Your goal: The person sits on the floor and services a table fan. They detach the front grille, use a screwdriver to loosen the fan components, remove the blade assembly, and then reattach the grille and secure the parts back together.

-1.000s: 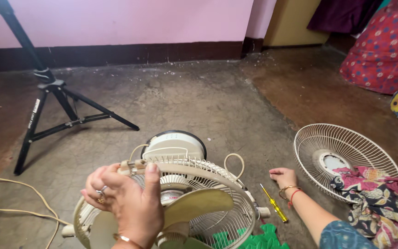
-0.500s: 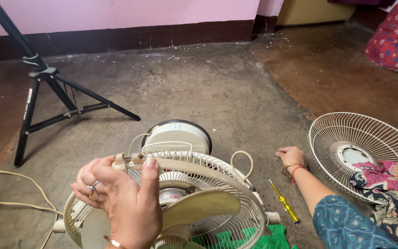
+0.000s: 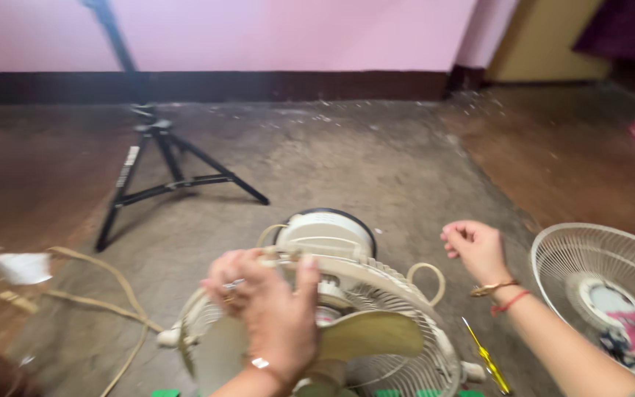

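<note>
The cream plastic table fan (image 3: pixel 332 309) lies at six o'clock on the bare concrete floor (image 3: pixel 376 162), motor housing toward twelve, its rear wire guard and pale blades facing up. Its round white wire front grille (image 3: pixel 611 272) is already off and lies apart at four o'clock, a patterned cloth over its near edge. So, as a judgement, the front cover is done with; blades and rear guard are yet to come off.

The left hand (image 3: pixel 270 309) lies curled over the rim of the rear guard at the fan's top left, fingers closed on the wire. The right hand (image 3: pixel 475 250) hovers loosely cupped at three o'clock of the fan, holding nothing, just past the looped cream cord. A yellow-handled screwdriver (image 3: pixel 486 360) lies on the floor under that forearm, at five o'clock.

Room for moving: the floor toward twelve is open up to the dark skirting of the pink wall. A black tripod (image 3: pixel 163 169) stands at ten o'clock, well apart. A beige cable (image 3: pixel 104 301) trails at eight o'clock, near the fan's left edge.
</note>
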A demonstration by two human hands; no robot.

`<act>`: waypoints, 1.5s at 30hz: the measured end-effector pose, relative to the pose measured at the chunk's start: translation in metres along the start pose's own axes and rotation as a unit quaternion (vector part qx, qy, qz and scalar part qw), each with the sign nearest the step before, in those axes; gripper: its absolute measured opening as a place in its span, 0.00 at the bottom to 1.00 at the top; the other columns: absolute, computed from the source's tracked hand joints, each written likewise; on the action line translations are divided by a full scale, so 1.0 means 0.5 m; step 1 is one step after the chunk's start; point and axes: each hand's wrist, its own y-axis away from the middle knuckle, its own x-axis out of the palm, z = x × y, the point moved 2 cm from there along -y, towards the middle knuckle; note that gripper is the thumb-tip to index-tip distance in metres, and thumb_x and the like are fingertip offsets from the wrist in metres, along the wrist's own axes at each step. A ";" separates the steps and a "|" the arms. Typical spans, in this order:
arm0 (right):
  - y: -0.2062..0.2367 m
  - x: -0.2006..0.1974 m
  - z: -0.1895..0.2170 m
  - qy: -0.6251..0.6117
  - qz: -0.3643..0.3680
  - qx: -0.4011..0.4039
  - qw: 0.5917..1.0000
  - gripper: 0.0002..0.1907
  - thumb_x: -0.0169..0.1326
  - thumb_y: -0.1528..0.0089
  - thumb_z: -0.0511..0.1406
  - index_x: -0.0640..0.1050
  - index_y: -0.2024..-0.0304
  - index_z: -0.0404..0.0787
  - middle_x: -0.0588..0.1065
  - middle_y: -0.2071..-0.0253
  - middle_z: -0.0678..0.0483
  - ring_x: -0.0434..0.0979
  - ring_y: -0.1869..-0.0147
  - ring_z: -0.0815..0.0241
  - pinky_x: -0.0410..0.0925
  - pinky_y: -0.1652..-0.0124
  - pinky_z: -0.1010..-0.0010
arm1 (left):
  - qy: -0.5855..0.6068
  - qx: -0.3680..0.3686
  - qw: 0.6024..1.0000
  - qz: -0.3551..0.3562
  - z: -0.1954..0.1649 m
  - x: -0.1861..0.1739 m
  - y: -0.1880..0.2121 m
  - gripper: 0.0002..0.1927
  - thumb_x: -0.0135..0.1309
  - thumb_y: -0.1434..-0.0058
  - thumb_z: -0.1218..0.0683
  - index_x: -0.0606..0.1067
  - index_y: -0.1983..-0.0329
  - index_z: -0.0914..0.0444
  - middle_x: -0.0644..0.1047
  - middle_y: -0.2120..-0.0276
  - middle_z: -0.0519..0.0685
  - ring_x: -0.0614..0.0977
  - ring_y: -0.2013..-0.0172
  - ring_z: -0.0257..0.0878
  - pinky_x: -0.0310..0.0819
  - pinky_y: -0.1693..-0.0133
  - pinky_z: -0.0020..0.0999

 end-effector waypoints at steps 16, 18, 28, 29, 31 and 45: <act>0.077 0.373 0.604 0.374 0.475 -0.079 0.793 0.10 0.62 0.44 0.38 0.87 0.64 0.40 0.84 0.73 0.57 0.78 0.72 0.69 0.73 0.70 0.74 | 0.102 -0.012 0.995 -0.001 -0.057 -0.017 -0.015 0.41 0.56 0.43 0.34 0.60 0.45 0.72 0.59 0.41 0.67 0.50 0.32 0.65 0.28 0.33 0.66; 0.070 0.382 0.609 0.400 0.487 -0.084 0.772 0.09 0.62 0.44 0.37 0.87 0.64 0.41 0.84 0.72 0.57 0.79 0.71 0.69 0.74 0.71 0.73 | 0.107 -0.014 0.994 0.004 -0.059 -0.019 -0.019 0.43 0.56 0.43 0.34 0.59 0.45 0.74 0.59 0.41 0.68 0.50 0.33 0.65 0.27 0.33 0.67; 0.058 0.416 0.623 0.517 0.527 -0.106 0.666 0.08 0.63 0.44 0.37 0.86 0.65 0.41 0.82 0.74 0.57 0.78 0.74 0.67 0.73 0.72 0.72 | 0.103 0.006 0.994 -0.029 -0.065 -0.025 -0.020 0.41 0.55 0.42 0.36 0.59 0.47 0.76 0.60 0.43 0.67 0.52 0.35 0.64 0.31 0.34 0.66; 0.058 0.419 0.624 0.523 0.534 -0.107 0.655 0.08 0.63 0.44 0.37 0.86 0.65 0.41 0.82 0.74 0.57 0.77 0.74 0.67 0.72 0.72 0.72 | 0.101 0.008 0.994 -0.032 -0.065 -0.025 -0.021 0.41 0.55 0.42 0.36 0.59 0.48 0.75 0.60 0.44 0.67 0.52 0.35 0.64 0.32 0.34 0.66; 0.058 0.424 0.627 0.531 0.542 -0.118 0.641 0.08 0.63 0.45 0.37 0.86 0.65 0.41 0.82 0.74 0.57 0.77 0.74 0.66 0.73 0.72 0.72 | 0.109 0.002 0.994 -0.019 -0.064 -0.024 -0.021 0.40 0.55 0.42 0.36 0.59 0.48 0.75 0.60 0.44 0.66 0.52 0.35 0.64 0.31 0.34 0.66; 0.036 0.437 0.614 0.600 0.502 -0.015 0.623 0.14 0.68 0.47 0.44 0.86 0.68 0.40 0.80 0.72 0.56 0.80 0.70 0.65 0.74 0.69 0.72 | 0.102 0.005 0.995 -0.001 -0.066 -0.011 -0.016 0.40 0.53 0.42 0.36 0.58 0.47 0.74 0.58 0.43 0.67 0.50 0.35 0.65 0.29 0.34 0.67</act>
